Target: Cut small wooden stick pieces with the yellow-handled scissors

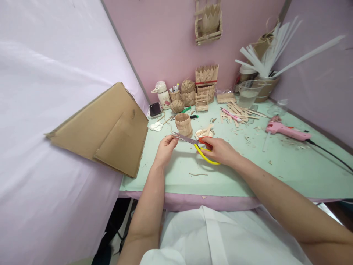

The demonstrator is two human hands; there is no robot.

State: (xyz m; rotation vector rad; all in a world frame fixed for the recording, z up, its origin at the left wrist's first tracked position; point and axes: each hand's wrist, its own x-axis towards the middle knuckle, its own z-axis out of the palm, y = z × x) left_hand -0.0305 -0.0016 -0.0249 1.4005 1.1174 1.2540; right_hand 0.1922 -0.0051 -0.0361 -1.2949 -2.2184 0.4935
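Observation:
My right hand (217, 149) grips a pair of scissors (189, 139) with red and yellow handles, the blades pointing left. At the blade tips, my left hand (166, 147) is closed in a pinch on a thin strand, seemingly twine (171, 129); its end is hidden by my fingers. Just beyond the blades stands a small round cup made of wooden stick pieces (184, 125). A ball of twine (177, 106) lies behind it, with a loose strand trailing toward my left hand. A short cut piece of twine (198, 174) rests on the table in front of me.
A pink glue gun (288, 131) with a black cord lies at right. Loose wooden sticks (239, 112) and a pink craft knife (231, 115) are scattered behind. Folded cardboard (110, 129) leans at left. Along the wall stand a bottle (163, 96) and stick-built containers (206, 82).

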